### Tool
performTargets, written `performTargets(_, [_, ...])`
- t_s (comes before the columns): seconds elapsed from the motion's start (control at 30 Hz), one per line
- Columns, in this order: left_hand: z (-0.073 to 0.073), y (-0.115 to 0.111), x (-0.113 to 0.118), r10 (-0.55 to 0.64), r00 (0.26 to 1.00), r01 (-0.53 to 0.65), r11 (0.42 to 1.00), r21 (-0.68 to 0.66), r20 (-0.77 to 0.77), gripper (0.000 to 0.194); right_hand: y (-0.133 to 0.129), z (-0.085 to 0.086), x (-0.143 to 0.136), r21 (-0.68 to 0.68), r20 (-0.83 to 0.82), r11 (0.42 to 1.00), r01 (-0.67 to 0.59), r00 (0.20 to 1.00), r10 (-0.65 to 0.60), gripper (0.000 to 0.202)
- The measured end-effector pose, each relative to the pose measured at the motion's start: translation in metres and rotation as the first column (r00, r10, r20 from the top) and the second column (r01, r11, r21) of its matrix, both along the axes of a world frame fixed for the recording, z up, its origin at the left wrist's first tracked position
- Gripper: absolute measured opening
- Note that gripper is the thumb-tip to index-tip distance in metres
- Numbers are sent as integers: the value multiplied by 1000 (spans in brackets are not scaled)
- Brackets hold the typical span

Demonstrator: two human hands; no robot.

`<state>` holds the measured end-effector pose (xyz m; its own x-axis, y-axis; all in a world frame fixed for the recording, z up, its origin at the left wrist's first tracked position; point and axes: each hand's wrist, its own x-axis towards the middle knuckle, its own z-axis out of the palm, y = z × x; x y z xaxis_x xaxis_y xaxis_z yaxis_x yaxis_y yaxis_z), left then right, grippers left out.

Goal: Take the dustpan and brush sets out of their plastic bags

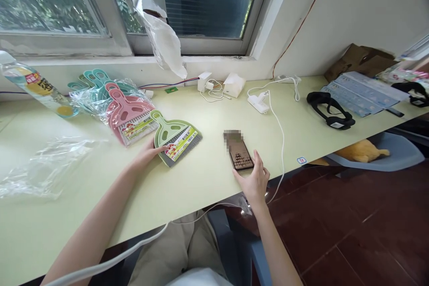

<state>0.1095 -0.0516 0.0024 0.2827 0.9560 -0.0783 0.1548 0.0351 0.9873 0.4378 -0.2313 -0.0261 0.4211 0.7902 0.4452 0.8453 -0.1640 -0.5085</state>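
My left hand (147, 154) rests on the pale green table (201, 178), fingertips touching the near edge of a green mini dustpan and brush set (176, 136) with a printed label. Behind it lie a pink set (129, 114) and teal sets (95, 80), partly in clear plastic wrap. My right hand (256, 178) lies at the table's front edge, its fingers spread and touching the lower end of a phone (239, 154) that lies flat with its screen lit.
A plastic bottle (36, 87) lies at the far left. An empty clear bag (47, 165) sits at left. White chargers and cables (258, 100) lie near the wall. A black strap device (330, 109) and papers (363, 91) sit at right. A blue chair (395, 154) stands below.
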Motion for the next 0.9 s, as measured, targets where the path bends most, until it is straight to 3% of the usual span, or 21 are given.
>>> performTargets(0.23, [-4,1,-1,-27,998,31,996,-79,58,66,-18,9,-10,-48,-53,989,-138,989,136,84])
performTargets(0.3, [-6,1,0,33,998,-30,998,-63,48,60,-15,15,3,10,-164,988,-155,974,154,72])
performTargets(0.37, [-9,2,1,169,985,-168,985,33,-35,58,-4,21,23,113,-302,983,-148,937,176,52])
performTargets(0.43, [-11,2,1,295,943,-257,941,221,-158,57,13,25,46,182,-394,971,-156,893,217,37])
performTargets(0.57, [-12,0,3,375,876,-170,830,532,-303,47,51,24,74,235,-464,950,-204,836,294,29])
performTargets(0.7, [-5,-7,6,459,857,-210,725,656,-233,44,68,13,68,199,-487,940,-278,804,341,35])
performTargets(0.8, [0,-10,10,495,860,-278,656,702,-123,38,66,11,57,126,-403,923,-364,831,383,37])
performTargets(0.9, [2,-9,11,528,847,-323,607,726,-65,31,61,17,51,123,-347,929,-350,862,371,38])
